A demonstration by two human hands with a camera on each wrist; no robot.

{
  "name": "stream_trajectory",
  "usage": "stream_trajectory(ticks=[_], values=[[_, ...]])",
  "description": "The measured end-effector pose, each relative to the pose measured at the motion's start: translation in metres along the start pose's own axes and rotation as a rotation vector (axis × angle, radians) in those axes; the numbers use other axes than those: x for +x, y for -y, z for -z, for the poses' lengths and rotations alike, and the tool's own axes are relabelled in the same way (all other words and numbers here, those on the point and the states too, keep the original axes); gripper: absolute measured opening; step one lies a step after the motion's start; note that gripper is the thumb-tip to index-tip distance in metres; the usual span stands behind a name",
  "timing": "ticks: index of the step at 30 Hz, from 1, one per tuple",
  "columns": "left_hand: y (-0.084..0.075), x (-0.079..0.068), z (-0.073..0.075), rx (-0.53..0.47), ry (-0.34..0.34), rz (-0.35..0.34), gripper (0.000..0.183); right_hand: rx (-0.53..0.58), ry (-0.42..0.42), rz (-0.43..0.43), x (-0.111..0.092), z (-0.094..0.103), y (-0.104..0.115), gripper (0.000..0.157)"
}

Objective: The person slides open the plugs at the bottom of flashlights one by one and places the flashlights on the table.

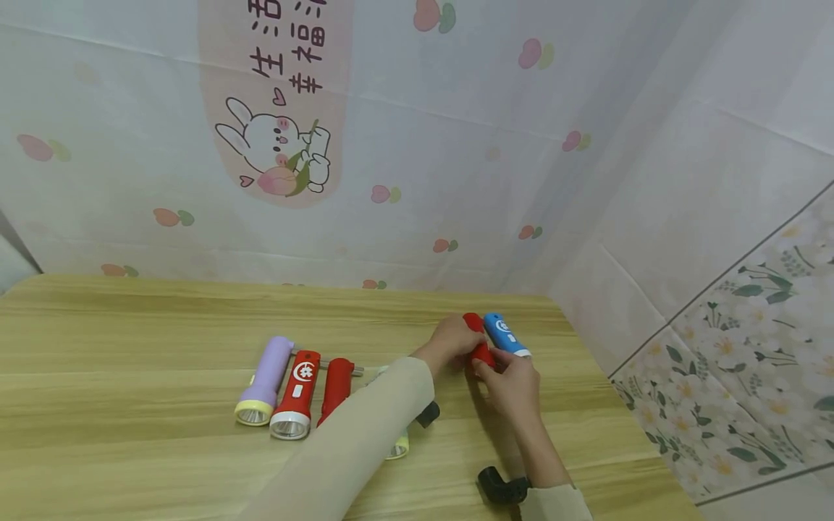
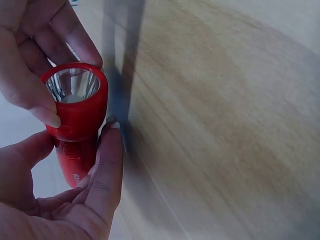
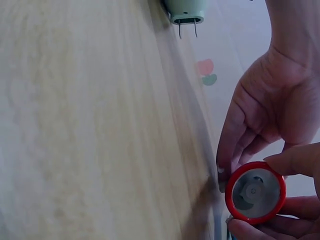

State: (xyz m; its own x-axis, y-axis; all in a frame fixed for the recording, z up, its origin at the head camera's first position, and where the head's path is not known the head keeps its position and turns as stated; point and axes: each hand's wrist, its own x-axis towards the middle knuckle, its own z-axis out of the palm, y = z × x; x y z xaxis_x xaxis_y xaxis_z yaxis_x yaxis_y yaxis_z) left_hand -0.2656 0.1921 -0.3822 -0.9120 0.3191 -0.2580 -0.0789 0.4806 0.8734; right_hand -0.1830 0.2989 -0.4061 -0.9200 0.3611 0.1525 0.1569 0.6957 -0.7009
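Both hands hold one red flashlight (image 1: 483, 354) near the right end of the table. My left hand (image 1: 456, 336) grips its body, fingers and thumb curled round it, as the left wrist view shows. At the lamp end, my right hand (image 1: 517, 383) pinches the red rim between thumb and fingers. The silver reflector (image 3: 256, 192) faces the right wrist camera. Just right of the hands lies a blue flashlight (image 1: 504, 334) with a white head. Fingers hide part of the held flashlight's body.
To the left lie a purple flashlight (image 1: 268, 376), a red flashlight with a white head (image 1: 300, 391) and another red flashlight (image 1: 337, 383). A pale green flashlight (image 3: 186, 9) with plug prongs is mostly behind the left sleeve (image 1: 365, 434). A curtain (image 1: 404, 145) hangs behind the table (image 1: 130, 463).
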Motion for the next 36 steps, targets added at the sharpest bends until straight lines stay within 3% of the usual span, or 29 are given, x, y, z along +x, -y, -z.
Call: stream_trajectory(ticks=[4, 7, 17, 21, 30, 36], values=[[0.001, 0.002, 0.004, 0.004, -0.007, -0.025, 0.036, 0.016, 0.002, 0.008, -0.001, 0.002, 0.003, 0.041], [0.002, 0.003, 0.008, -0.048, -0.001, -0.035, 0.037, 0.027, 0.006, 0.011, -0.002, 0.003, 0.006, 0.042], [0.003, 0.001, 0.033, -0.329, 0.029, 0.034, 0.042, 0.099, 0.042, 0.039, -0.005, 0.003, 0.020, 0.046], [0.006, -0.003, 0.041, -0.397, 0.062, 0.037, 0.044, 0.104, 0.048, 0.063, -0.009, 0.002, 0.026, 0.046], [0.008, -0.016, 0.058, -0.437, 0.098, 0.026, 0.046, 0.131, 0.025, 0.146, -0.018, 0.001, 0.040, 0.043], [0.009, -0.025, 0.074, -0.462, 0.137, -0.007, 0.046, 0.138, 0.029, 0.154, -0.021, 0.003, 0.049, 0.046]])
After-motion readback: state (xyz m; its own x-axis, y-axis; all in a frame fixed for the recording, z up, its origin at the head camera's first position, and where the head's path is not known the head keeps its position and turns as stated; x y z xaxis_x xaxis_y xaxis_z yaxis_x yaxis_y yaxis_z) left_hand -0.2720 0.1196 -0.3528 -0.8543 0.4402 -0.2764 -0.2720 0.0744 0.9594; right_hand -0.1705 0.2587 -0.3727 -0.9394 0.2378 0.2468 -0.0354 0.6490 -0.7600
